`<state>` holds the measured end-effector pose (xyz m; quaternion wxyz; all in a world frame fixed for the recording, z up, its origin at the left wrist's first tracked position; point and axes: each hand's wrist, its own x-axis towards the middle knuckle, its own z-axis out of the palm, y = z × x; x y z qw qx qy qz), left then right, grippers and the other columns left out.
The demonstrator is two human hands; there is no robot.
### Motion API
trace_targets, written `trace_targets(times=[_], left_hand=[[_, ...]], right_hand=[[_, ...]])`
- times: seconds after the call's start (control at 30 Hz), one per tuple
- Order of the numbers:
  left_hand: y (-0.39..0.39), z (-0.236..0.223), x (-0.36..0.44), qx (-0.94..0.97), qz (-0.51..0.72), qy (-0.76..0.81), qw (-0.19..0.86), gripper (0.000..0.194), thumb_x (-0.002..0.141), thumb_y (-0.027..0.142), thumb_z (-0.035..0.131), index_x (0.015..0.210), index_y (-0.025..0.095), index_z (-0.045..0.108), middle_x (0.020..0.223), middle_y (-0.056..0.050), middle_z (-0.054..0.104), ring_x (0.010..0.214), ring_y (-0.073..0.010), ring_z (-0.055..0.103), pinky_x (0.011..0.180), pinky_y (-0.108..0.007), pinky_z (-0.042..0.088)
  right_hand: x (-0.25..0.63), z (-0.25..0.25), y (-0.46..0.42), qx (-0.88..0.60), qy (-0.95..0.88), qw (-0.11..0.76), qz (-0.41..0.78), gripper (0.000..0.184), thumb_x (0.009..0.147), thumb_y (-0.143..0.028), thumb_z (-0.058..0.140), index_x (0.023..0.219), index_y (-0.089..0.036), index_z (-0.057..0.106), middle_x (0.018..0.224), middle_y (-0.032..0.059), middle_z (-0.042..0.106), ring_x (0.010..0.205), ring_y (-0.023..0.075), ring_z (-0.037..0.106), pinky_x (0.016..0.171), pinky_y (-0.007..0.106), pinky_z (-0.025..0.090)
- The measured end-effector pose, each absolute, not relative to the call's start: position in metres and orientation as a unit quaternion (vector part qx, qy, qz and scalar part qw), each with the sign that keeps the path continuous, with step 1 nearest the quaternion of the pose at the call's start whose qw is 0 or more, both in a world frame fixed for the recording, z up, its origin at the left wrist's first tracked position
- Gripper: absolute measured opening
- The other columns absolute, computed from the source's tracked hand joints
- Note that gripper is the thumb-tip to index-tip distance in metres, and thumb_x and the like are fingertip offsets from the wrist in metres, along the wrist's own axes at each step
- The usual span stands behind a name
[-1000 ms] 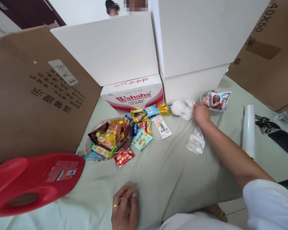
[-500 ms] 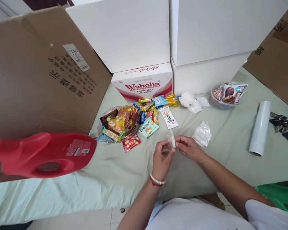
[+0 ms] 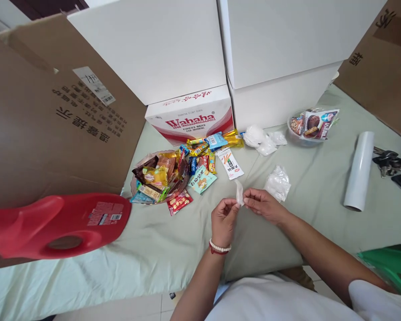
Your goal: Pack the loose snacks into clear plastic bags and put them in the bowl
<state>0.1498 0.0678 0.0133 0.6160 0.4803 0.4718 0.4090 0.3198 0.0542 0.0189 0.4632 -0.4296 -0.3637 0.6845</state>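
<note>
A narrow strip of thin clear plastic, which looks like a folded small plastic bag [image 3: 239, 191], stands up between my two hands. My left hand [image 3: 223, 222] pinches its lower end between thumb and fingers. From the other side my right hand [image 3: 262, 205] closes thumb and fingertips on the same lower end. Just beyond the fingers lies a white snack packet [image 3: 231, 164]. To the right of my right hand is a flat stack of clear plastic bags [image 3: 278, 183]. More crumpled clear plastic [image 3: 261, 139] lies farther back.
At left, a glass bowl [image 3: 132, 186] holds wrapped snacks, with a red packet [image 3: 179, 202], a mint-green packet [image 3: 202, 179] and others beside it. A red jug [image 3: 96, 240] lies near the cardboard [image 3: 96, 147]. Boxes [image 3: 190, 118] line the back. A film roll [image 3: 359, 171] lies right.
The plastic strip now rises longer and straighter above my fingertips. Both hands keep their pinch on it. The whole view has shifted and tilted slightly.
</note>
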Motion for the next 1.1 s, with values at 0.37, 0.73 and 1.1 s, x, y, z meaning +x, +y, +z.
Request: trace_targets(times=[0.37, 0.73, 1.1], left_hand=[[0.068, 0.015, 0.133, 0.398, 0.419, 0.465, 0.671, 0.036, 0.076, 0.049, 0.082, 0.082, 0.017, 0.066, 0.075, 0.001, 0.058, 0.072, -0.0112, 0.049, 0.070, -0.024, 0.041], [0.072, 0.013, 0.134, 0.310, 0.475, 0.478, 0.671, 0.044, 0.073, 0.050, 0.085, 0.083, 0.020, 0.055, 0.086, 0.002, 0.057, 0.081, -0.0124, 0.056, 0.075, -0.027, 0.053], [0.073, 0.003, 0.134, 0.241, 0.509, 0.485, 0.669, 0.045, 0.067, 0.043, 0.088, 0.082, 0.020, 0.052, 0.070, 0.007, 0.055, 0.061, -0.0069, 0.050, 0.060, -0.019, 0.044]], right_hand=[[0.329, 0.016, 0.057, -0.476, -0.418, 0.488, 0.601, 0.044, 0.086, -0.063, 0.069, 0.085, -0.021, 0.054, 0.077, -0.0025, 0.052, 0.057, 0.0086, 0.039, 0.053, 0.023, 0.032], [0.339, 0.007, 0.059, -0.507, -0.563, 0.447, 0.476, 0.025, 0.096, -0.045, 0.061, 0.094, -0.021, 0.066, 0.084, 0.0014, 0.064, 0.073, 0.0149, 0.056, 0.068, 0.028, 0.044], [0.326, 0.000, 0.057, -0.441, -0.706, 0.415, 0.367, 0.022, 0.098, -0.042, 0.062, 0.100, -0.021, 0.069, 0.100, 0.0084, 0.068, 0.096, 0.0218, 0.059, 0.088, 0.038, 0.049]])
